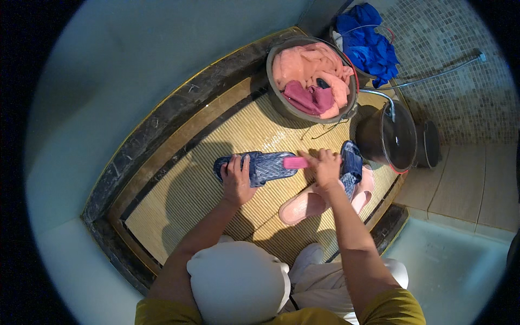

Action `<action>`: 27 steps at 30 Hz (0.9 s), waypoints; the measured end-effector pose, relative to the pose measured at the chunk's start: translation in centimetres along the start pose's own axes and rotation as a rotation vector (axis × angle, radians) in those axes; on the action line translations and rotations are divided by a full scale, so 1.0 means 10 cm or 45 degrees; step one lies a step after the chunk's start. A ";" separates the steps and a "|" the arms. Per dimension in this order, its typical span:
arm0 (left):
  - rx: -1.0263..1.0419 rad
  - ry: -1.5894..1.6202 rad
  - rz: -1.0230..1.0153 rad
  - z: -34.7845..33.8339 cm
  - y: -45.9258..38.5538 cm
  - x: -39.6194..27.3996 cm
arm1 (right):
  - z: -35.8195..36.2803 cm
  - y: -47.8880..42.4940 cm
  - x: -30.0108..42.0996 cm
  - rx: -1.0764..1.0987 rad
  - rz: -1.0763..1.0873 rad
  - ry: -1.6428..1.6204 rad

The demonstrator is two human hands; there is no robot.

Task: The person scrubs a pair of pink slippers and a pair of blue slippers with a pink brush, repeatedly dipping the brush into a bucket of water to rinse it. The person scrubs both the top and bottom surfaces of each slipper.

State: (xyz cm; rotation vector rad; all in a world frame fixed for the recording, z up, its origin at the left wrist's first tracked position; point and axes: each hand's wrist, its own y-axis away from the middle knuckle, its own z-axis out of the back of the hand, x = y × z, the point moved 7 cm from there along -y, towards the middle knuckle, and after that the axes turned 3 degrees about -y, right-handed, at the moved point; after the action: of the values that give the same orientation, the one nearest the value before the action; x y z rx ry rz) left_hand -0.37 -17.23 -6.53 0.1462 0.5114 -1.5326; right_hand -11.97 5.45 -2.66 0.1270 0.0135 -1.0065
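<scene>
My left hand grips the strap end of a blue patterned slide sandal that lies on the ribbed floor. My right hand holds a pink brush, which touches the sandal's other end; the brush's underside is hidden. Just right of that hand lies a second blue slide, partly on top of a pale pink slipper. Another pink slipper lies below my right hand, partly covered by my forearm.
A large bucket of wet pink cloths stands beyond the sandals. Behind it a bucket holds blue cloth. A dark bucket with a metal hose over its rim stands at right, beside a smaller one. A dark raised curb borders the floor.
</scene>
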 end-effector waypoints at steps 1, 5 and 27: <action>0.005 -0.025 0.014 -0.02 -0.01 -0.02 | -0.04 0.01 0.17 -0.001 -0.027 0.031; 0.024 -0.058 0.043 -0.11 0.06 0.06 | -0.18 0.12 0.98 -0.121 0.131 -0.234; 0.222 -0.028 0.166 -0.03 -0.10 -0.10 | -0.35 0.21 0.07 0.092 -0.825 0.003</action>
State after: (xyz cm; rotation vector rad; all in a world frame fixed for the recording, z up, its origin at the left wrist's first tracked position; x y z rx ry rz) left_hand -1.40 -16.23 -6.11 0.2921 0.3437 -1.4480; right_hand -9.65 6.41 -5.97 0.1962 0.0212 -1.6549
